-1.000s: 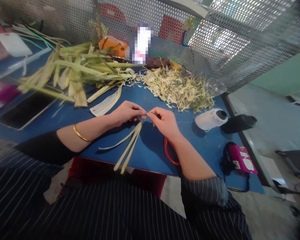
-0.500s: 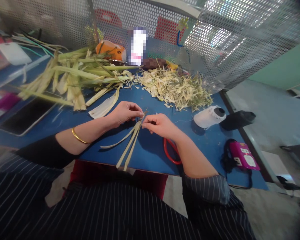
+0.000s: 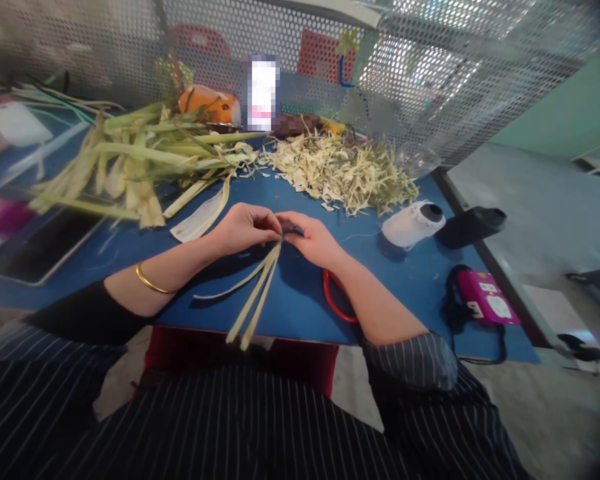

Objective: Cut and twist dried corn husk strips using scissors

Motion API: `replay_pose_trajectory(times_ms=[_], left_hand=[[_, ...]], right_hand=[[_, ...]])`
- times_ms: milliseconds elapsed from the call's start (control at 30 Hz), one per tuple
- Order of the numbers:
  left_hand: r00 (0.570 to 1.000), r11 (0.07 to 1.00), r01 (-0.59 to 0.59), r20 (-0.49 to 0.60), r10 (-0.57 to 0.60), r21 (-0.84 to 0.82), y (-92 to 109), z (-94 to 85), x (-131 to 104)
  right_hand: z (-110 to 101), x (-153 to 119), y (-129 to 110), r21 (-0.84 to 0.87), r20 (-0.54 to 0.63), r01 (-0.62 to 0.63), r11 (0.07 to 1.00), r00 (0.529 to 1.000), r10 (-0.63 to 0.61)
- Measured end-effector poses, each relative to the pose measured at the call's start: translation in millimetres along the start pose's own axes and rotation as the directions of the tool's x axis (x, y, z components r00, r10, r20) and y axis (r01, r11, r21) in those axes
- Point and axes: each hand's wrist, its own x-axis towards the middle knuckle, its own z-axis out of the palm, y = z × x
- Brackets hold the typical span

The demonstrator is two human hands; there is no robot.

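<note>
My left hand pinches the gathered top of a small bundle of pale green dried leaf strips. Several strip ends fan out downward over the table's front edge. Close against it, my right hand has its fingers curled round the top of the bundle, at the left fingertips. From a white thread cone on the right, a thin thread runs to my right hand; its end among the fingers is hidden. A red loop-shaped handle lies partly under my right forearm.
Long leaf stalks are heaped at the back left, beside shredded trimmings. A broad leaf piece lies near my left hand. At right are a black cone and a magenta box; a dark flat device lies left.
The right fingers have moved up and over, from beside the bundle to behind its top, against the left fingertips. The left hand keeps its pinch. The whole view has shifted slightly.
</note>
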Motion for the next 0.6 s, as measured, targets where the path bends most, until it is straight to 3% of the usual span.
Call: replay_pose_trajectory(times_ms=[200,400,500,600], left_hand=[[0.98,0.943,-0.149,-0.082,0.181,0.296,-1.4,2.3,-3.4],[0.929,0.634,-0.256,0.004,0.37,0.73,-7.4,4.9,-7.6],[0.918,0.544,-0.267,0.039,0.394,0.795,-10.5,4.8,-7.3],[0.905,0.519,-0.291,0.055,0.422,0.804,-8.3,4.9,-7.3]], right_hand=[[1.3,-2.1,1.3,-0.006,-0.016,-0.065,0.998,0.998,0.065],[4.1,-2.0,4.6,0.073,-0.066,-0.182,0.981,0.98,0.187],[4.1,-1.4,2.9,0.125,-0.07,-0.223,0.967,0.97,0.233],[4.5,-0.7,1.3,0.248,-0.029,-0.231,0.941,0.969,0.245]])
